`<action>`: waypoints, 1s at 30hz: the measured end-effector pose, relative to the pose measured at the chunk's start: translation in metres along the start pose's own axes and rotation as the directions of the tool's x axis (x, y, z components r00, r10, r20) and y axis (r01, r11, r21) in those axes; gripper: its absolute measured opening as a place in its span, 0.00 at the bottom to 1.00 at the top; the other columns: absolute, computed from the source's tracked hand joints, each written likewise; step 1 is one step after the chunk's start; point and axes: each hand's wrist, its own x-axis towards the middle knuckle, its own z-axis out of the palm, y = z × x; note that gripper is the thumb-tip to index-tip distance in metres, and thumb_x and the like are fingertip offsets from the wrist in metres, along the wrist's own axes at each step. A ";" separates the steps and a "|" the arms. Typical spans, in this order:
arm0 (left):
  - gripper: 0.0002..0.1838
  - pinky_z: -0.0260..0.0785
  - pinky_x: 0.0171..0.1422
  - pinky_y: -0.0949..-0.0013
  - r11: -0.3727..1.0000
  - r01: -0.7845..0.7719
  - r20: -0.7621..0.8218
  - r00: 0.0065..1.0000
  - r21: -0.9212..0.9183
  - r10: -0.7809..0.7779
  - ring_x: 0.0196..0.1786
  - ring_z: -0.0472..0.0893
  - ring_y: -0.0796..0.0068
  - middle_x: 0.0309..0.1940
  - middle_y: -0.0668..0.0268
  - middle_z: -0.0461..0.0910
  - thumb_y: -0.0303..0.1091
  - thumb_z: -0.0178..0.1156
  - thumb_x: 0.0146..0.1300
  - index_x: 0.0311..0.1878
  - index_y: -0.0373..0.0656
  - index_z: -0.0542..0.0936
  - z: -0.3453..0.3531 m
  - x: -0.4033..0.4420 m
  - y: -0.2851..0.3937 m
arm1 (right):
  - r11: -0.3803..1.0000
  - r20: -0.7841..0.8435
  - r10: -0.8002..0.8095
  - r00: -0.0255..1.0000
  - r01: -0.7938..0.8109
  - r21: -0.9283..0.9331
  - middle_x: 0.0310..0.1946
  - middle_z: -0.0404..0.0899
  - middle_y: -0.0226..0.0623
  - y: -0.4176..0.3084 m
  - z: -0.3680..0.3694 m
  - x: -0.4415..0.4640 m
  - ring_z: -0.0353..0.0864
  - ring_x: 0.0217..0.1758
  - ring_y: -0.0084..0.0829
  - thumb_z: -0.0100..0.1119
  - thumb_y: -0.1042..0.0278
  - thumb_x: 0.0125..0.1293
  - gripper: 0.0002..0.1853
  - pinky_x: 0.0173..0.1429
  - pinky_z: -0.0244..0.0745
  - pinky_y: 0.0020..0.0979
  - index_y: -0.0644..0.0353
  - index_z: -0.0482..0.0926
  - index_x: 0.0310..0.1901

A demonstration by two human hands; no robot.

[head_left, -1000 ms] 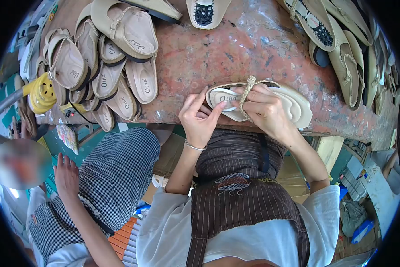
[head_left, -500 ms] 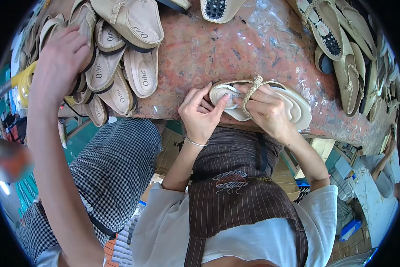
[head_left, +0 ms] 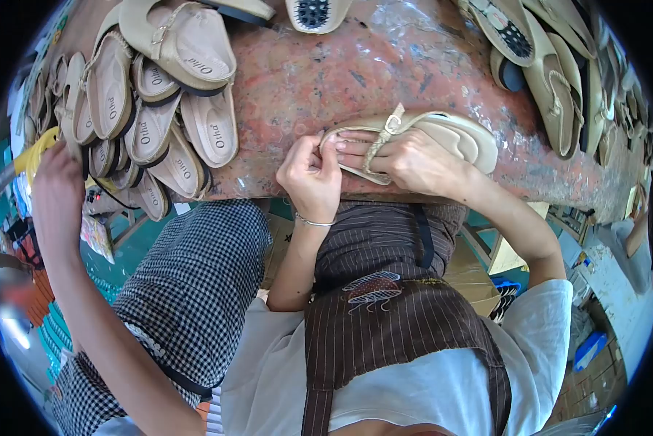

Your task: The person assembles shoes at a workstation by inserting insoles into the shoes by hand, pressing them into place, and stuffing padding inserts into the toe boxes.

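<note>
A beige sandal (head_left: 479, 143) with a braided strap (head_left: 379, 144) lies at the table's near edge, its heel end to the left. My left hand (head_left: 310, 174) is closed, with thumb and forefinger pinching the rim of the heel end. From the right, my right hand (head_left: 422, 163) reaches under the strap. Its fingers stretch along the insole to the heel and press there, close to my left thumb; its own thumb is hidden. A padded insole shows at the toe end, while the fingers cover most of the heel part.
Beige sandals marked "Otha" (head_left: 211, 131) are piled at the left, and more sandals (head_left: 555, 109) lie at the right. A heel piece with dark studs (head_left: 313, 13) is at the back. A co-worker's hand (head_left: 57, 178) is at the left beside a yellow tool (head_left: 44, 149).
My right fingers have slid further left under the strap and now cover the heel's insole. My left thumb has drawn back to the rim. The co-worker's hand has left the left pile, moving down.
</note>
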 end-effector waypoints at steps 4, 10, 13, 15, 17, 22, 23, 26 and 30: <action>0.03 0.64 0.23 0.72 0.997 0.075 0.012 0.997 0.011 -0.075 0.19 0.75 0.78 0.20 0.62 0.77 0.21 0.66 0.61 0.34 0.35 0.80 0.001 0.003 0.006 | 0.980 -0.352 0.028 0.936 -0.095 -0.175 0.52 0.84 0.38 -0.028 0.009 -0.009 0.82 0.58 0.33 0.57 0.70 0.57 0.20 0.70 0.70 0.36 0.60 0.85 0.52; 0.06 0.68 0.26 0.66 0.989 0.122 0.101 0.986 0.089 -0.130 0.19 0.78 0.70 0.19 0.59 0.78 0.26 0.64 0.63 0.31 0.37 0.77 -0.002 0.007 0.004 | 0.934 -0.514 0.176 0.839 -0.307 -0.182 0.50 0.84 0.40 -0.037 0.013 -0.023 0.79 0.63 0.37 0.59 0.74 0.53 0.12 0.78 0.60 0.44 0.62 0.88 0.38; 0.10 0.64 0.19 0.73 1.000 0.008 0.136 0.991 0.027 -0.011 0.16 0.77 0.80 0.15 0.65 0.77 0.27 0.60 0.69 0.31 0.35 0.76 -0.005 -0.002 0.003 | 0.952 -0.510 0.161 0.845 -0.270 -0.146 0.48 0.85 0.43 -0.024 0.009 -0.036 0.79 0.63 0.36 0.60 0.79 0.49 0.12 0.78 0.59 0.47 0.59 0.88 0.35; 0.11 0.67 0.21 0.67 0.991 -0.022 0.301 0.953 0.130 -0.019 0.16 0.79 0.74 0.17 0.62 0.79 0.29 0.63 0.65 0.28 0.38 0.75 -0.011 -0.025 0.015 | 0.909 -0.807 0.299 0.510 -0.410 0.078 0.48 0.85 0.44 -0.015 0.007 -0.047 0.80 0.63 0.37 0.61 0.79 0.51 0.12 0.77 0.59 0.50 0.56 0.88 0.36; 0.11 0.69 0.24 0.64 0.953 -0.183 0.420 0.905 0.241 0.067 0.16 0.77 0.67 0.18 0.64 0.77 0.33 0.69 0.59 0.27 0.41 0.75 -0.009 -0.048 0.041 | 0.761 -0.929 0.266 0.259 -0.648 0.038 0.50 0.85 0.44 -0.004 -0.010 -0.050 0.80 0.61 0.45 0.62 0.73 0.61 0.13 0.73 0.57 0.56 0.55 0.87 0.48; 0.24 0.69 0.58 0.53 0.762 -0.590 0.425 0.782 0.269 0.455 0.54 0.76 0.54 0.48 0.56 0.78 0.45 0.72 0.54 0.49 0.40 0.78 0.012 -0.067 0.085 | 0.729 -0.713 0.672 0.201 -0.346 0.590 0.55 0.82 0.47 0.015 -0.039 -0.029 0.80 0.59 0.45 0.71 0.63 0.55 0.26 0.64 0.73 0.40 0.62 0.82 0.56; 0.31 0.64 0.68 0.47 0.698 -0.648 0.472 0.739 0.304 0.481 0.62 0.73 0.52 0.55 0.54 0.76 0.48 0.71 0.55 0.57 0.40 0.77 0.019 -0.058 0.094 | 0.732 -0.713 0.670 0.206 -0.341 0.589 0.55 0.82 0.47 0.013 -0.040 -0.031 0.80 0.59 0.45 0.71 0.63 0.55 0.26 0.64 0.73 0.40 0.62 0.82 0.56; 0.39 0.46 0.77 0.35 0.722 -0.605 0.533 0.754 0.336 0.384 0.72 0.65 0.50 0.67 0.51 0.69 0.50 0.66 0.58 0.70 0.40 0.68 0.060 -0.048 0.065 | 0.759 -0.625 0.650 0.432 -0.326 0.563 0.52 0.81 0.50 -0.014 -0.048 -0.044 0.82 0.59 0.46 0.68 0.71 0.54 0.20 0.55 0.80 0.34 0.64 0.80 0.50; 0.38 0.42 0.77 0.30 0.690 -0.662 0.664 0.660 0.292 0.352 0.75 0.62 0.50 0.70 0.49 0.66 0.49 0.60 0.61 0.72 0.41 0.67 0.068 -0.050 0.049 | 0.927 -0.726 0.358 0.588 -0.315 0.202 0.54 0.80 0.51 -0.046 0.003 -0.061 0.78 0.64 0.51 0.62 0.76 0.53 0.17 0.70 0.68 0.47 0.64 0.78 0.47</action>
